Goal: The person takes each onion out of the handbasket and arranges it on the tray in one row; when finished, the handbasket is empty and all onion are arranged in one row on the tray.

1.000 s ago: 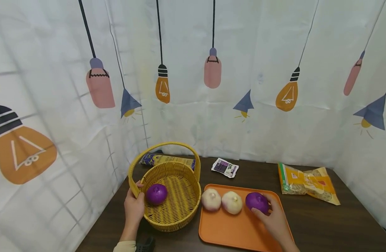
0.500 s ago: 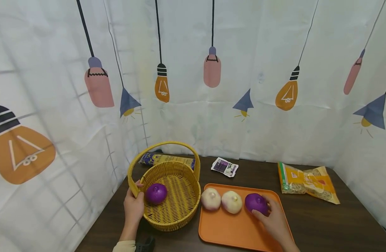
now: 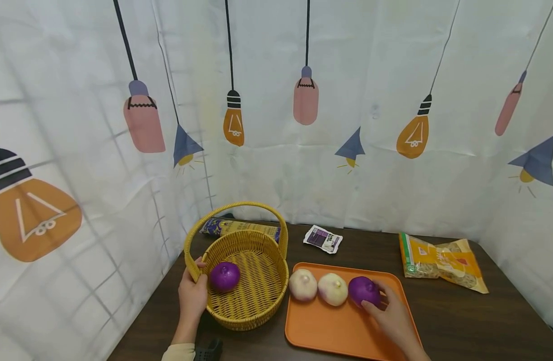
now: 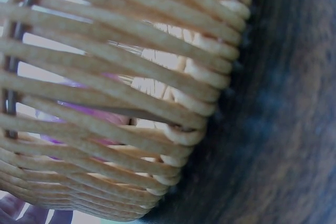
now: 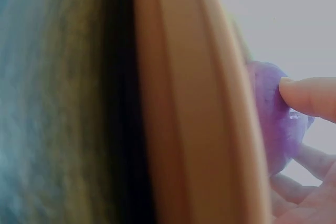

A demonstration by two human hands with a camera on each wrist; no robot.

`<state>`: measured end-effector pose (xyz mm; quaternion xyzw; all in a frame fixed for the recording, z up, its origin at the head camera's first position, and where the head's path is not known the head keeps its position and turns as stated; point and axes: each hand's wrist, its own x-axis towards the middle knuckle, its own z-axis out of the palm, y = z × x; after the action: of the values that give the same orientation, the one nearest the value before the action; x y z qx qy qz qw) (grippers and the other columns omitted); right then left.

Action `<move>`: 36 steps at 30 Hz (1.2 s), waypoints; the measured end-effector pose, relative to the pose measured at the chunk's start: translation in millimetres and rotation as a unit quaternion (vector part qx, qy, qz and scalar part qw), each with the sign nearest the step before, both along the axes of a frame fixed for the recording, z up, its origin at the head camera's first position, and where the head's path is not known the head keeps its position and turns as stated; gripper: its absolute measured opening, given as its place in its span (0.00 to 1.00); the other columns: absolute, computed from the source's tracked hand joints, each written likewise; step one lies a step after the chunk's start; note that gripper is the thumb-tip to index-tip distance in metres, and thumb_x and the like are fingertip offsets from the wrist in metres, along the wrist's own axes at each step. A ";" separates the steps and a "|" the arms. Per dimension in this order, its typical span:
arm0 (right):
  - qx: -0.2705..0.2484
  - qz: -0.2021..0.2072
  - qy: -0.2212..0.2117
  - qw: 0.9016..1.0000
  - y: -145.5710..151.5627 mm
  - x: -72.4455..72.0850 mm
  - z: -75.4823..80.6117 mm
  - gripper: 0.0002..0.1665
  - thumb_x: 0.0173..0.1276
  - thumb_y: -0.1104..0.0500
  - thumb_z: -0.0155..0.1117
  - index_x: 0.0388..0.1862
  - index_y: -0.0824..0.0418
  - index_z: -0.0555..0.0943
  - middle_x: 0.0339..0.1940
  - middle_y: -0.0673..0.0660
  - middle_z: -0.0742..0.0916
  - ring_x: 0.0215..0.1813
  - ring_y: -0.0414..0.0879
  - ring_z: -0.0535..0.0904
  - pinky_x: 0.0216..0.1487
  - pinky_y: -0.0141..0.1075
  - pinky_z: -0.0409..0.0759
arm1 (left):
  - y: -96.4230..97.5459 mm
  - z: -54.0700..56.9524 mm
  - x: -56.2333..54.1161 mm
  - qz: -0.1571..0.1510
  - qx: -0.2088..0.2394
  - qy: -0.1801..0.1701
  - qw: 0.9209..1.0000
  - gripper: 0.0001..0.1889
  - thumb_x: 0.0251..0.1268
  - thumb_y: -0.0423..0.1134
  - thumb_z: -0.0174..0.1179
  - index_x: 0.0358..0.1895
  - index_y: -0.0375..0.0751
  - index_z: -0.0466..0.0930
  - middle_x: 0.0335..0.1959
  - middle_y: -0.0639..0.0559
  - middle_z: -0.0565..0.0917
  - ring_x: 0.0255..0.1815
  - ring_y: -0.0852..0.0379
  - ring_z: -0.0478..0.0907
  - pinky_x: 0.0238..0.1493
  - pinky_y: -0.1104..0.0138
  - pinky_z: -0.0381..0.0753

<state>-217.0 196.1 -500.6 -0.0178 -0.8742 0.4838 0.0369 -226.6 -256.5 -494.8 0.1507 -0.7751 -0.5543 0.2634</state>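
Observation:
My left hand [image 3: 192, 293] holds the yellow woven basket [image 3: 281, 296] at its left rim, by the foot of the arched handle. Inside the basket lies a purple onion [image 3: 225, 277]. In the left wrist view the basket's weave [image 4: 105, 161] fills much of the picture, with purple showing through its gaps. On the orange tray [image 3: 321, 331], my right hand [image 3: 391, 313] grips a second purple onion [image 3: 363, 291], thumb on the near side and fingers at its right. Two whitish onions [image 3: 303, 285] sit left of it in a row. The right wrist view shows thumb and fingers around the purple onion [image 5: 273, 124].
Behind the basket lies a long blue and yellow packet [image 3: 249, 229]. A small white and purple sachet [image 3: 323, 239] is on the dark table [image 3: 366, 240] behind the tray, and a yellow and clear bag [image 3: 443, 263] lies at the back right. A printed curtain [image 3: 267, 170] encloses the table.
The right hand's purple onion has shifted slightly left along the tray, up to the nearer whitish onion. My left hand and the basket have stayed in place.

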 end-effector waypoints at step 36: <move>-0.019 -0.093 0.145 0.985 -6.0 5.5 13.0 0.25 0.65 0.58 0.68 0.60 0.64 0.76 0.62 0.62 0.76 0.65 0.56 0.69 0.60 0.44 0.74 | -0.9 -1.7 -0.4 0.003 0.006 0.012 1.000 0.15 0.65 0.26 0.48 0.53 0.34 0.75 0.67 0.40 0.73 0.69 0.43 0.65 0.64 0.50 0.63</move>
<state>-211.6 190.1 -487.6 -0.0291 -0.8451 0.4919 0.2073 -227.0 -257.4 -496.5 0.1477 -0.7681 -0.5597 0.2738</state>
